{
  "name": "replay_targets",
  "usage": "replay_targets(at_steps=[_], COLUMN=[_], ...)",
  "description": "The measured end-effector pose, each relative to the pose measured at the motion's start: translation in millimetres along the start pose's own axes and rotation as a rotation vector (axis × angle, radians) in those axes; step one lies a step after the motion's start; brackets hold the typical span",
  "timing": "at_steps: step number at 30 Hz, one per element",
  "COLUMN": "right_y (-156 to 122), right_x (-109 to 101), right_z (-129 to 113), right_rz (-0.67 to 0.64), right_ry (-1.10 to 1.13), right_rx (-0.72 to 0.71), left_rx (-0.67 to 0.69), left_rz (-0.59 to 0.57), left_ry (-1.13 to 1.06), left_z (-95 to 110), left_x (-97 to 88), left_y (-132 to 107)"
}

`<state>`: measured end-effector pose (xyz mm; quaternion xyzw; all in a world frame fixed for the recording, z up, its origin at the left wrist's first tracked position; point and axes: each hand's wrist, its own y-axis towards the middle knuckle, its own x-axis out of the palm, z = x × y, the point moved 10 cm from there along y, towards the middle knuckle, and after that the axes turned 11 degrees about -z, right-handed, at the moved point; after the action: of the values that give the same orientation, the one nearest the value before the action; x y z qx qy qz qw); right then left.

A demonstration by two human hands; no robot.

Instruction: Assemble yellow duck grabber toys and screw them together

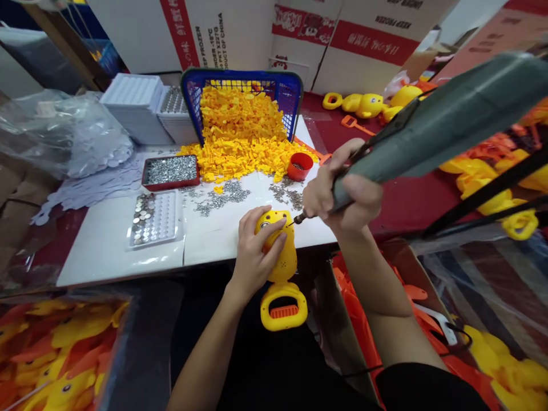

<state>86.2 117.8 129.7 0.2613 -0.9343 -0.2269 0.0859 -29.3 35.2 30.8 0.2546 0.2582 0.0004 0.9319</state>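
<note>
A yellow duck-like plastic toy [287,260] with a ring handle and an orange grip lies at the table's front edge, its handle hanging toward my lap. My left hand [259,242] is closed round its upper body, thumb and fingers pressing on it. In my right hand [345,191] is a grey-green electric screwdriver [432,123], tilted up to the right. Its bit points down at the toy's upper right side, by the fingertips of my left hand. Whether a screw sits under the bit is too small to tell.
Behind, a blue basket [187,100] spills small yellow parts [244,154]. Nearby are a red cup [299,166], loose screws [222,197], a red tray of metal pieces [171,171] and a white tray of button cells [156,220]. Boxes of toy parts [64,354] flank me.
</note>
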Motion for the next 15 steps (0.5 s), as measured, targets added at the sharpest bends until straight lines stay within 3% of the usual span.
replay_targets(at_steps=[4, 6, 10, 13, 15], right_y=[-37.4, -62.6, -93.5, -122.1, -150.1], right_x=[-97.3, -140.6, -192.5, -204.3, -206.4], right_z=[-20.8, -34.3, -52.4, -63.2, -57.3], right_rz=[0.606, 0.816, 0.859, 0.765, 0.646], right_ry=[-0.288, -0.496, -0.991, -1.408, -1.594], right_rx=[-0.068, -0.042, 0.332, 0.726, 0.998], left_rx=[0.024, -0.021, -0.251, -0.418, -0.501], left_rz=[0.074, 0.098, 0.154, 0.061, -0.043], left_ry=[-0.023, -0.047, -0.091, -0.224, -0.334], left_z=[11.0, 12.0, -8.3, -29.0, -35.9], left_x=[-0.6, -0.4, -4.6, 5.9, 18.1], left_y=[-0.4, -2.0, -14.0, -22.8, -27.0])
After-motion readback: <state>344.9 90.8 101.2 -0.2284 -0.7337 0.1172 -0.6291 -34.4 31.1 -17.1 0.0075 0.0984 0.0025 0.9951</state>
